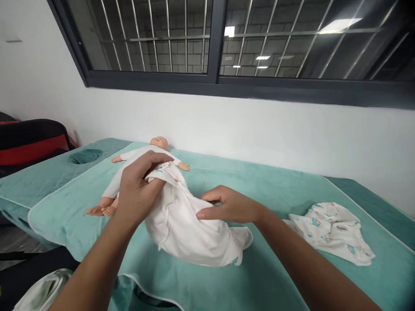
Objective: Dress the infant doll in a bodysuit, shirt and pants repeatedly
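Note:
My left hand (142, 185) pinches the upper edge of a white baby garment (191, 233), thumb inside the opening and fingers outside. A small print shows along that edge, while most of the visible cloth is plain white, so it looks turned inside out. Lower down on the same cloth, my right hand (223, 205) grips a fold between thumb and fingers. The garment hangs between both hands above the green bed cover. Behind my left hand a baby doll (158, 142) in a white suit lies on its back, its middle partly hidden by that hand.
At the right, a second printed baby garment (337, 231) lies crumpled on the green cover (259, 177). A face hole (84, 156) opens in the bed at the left. A black and red bag (32, 142) stands beyond it. The white wall and barred window rise behind.

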### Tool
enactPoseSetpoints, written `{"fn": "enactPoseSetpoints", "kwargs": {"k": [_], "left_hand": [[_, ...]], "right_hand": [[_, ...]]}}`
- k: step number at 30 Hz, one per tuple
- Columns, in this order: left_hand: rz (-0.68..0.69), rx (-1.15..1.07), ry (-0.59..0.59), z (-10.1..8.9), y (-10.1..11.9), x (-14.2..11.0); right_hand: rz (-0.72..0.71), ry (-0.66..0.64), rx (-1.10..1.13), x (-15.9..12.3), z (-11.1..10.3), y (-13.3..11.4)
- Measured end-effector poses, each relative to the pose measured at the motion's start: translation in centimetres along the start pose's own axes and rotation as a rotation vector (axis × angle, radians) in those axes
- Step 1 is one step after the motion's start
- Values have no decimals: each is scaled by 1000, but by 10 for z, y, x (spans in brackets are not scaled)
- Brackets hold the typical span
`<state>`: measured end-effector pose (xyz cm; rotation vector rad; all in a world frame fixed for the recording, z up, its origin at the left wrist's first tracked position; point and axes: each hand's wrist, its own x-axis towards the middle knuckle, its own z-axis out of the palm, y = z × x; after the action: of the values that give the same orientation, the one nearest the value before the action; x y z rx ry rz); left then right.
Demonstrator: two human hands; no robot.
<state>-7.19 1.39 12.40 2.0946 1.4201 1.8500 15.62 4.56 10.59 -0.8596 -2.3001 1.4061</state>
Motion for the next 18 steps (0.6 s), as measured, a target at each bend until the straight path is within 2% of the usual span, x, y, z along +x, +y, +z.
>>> {"fn": "enactPoseSetpoints", "kwargs": {"k": [3,5,7,9,11,13,16,17,18], "left_hand": [[89,183,111,-2,-10,-2],[154,244,166,0,-10,-3],[208,174,114,2,-6,-5],[205,-67,-40,1,1,-8],[92,-356,-181,-1,8,-10],[-68,-515,-229,-4,13,-11],[-203,-440,-207,-12,15,-9],[-212,-392,-207,-15,15,-7],[-210,-357,-231,-18,14,-5]], "right_hand": [[-155,105,81,-10,6,-15],[-289,78,214,-14,11,-21],[-371,-47,377,-14,17,-19],[-400,-129,549,-14,25,-11],[-379,-127,705,-14,32,-2],[-306,-107,747,-17,34,0],[-126,-167,524,-27,24,-12],[-66,-142,393,-31,18,-18],[-15,-64,242,-34,12,-25]]}}
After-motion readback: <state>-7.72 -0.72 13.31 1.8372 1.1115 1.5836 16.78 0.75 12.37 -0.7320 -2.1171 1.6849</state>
